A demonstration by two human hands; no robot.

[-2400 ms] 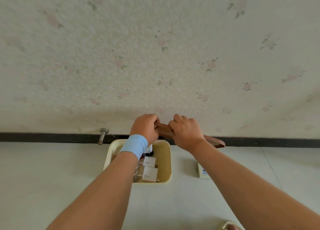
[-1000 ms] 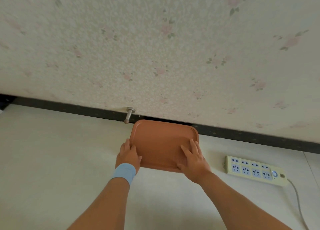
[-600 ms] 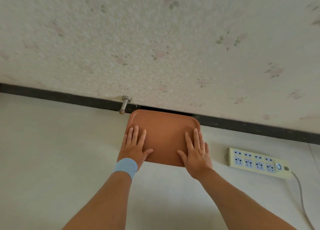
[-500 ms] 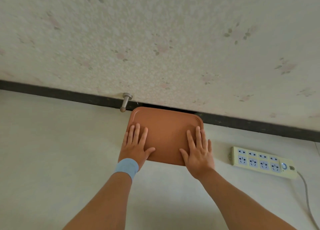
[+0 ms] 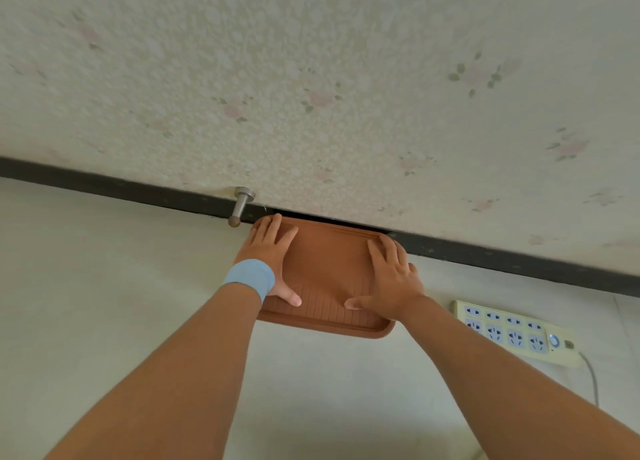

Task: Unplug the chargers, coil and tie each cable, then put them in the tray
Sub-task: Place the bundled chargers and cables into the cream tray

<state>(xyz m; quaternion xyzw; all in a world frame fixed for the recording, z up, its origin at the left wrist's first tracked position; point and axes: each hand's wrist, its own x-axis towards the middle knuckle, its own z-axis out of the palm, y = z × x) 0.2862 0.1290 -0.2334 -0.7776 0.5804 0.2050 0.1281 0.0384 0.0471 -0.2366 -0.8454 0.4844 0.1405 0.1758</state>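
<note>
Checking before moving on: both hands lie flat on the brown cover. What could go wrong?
The left hand could knock the metal door stop just beside its fingers. Uneven pressing by the right hand might tilt the brown cover, whose far edge meets the baseboard. The power strip cable by the right arm could snag.

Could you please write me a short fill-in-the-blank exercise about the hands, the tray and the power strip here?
1. The left hand and the right hand both lie ____ on the reddish-brown rectangular plastic tray.
2. The light blue wristband is on the ____ wrist.
3. The cream power strip with blue sockets lies to the tray's ____.
4. The strip's visible sockets hold ____ plugs.
Missing words: flat; left; right; no.
</note>
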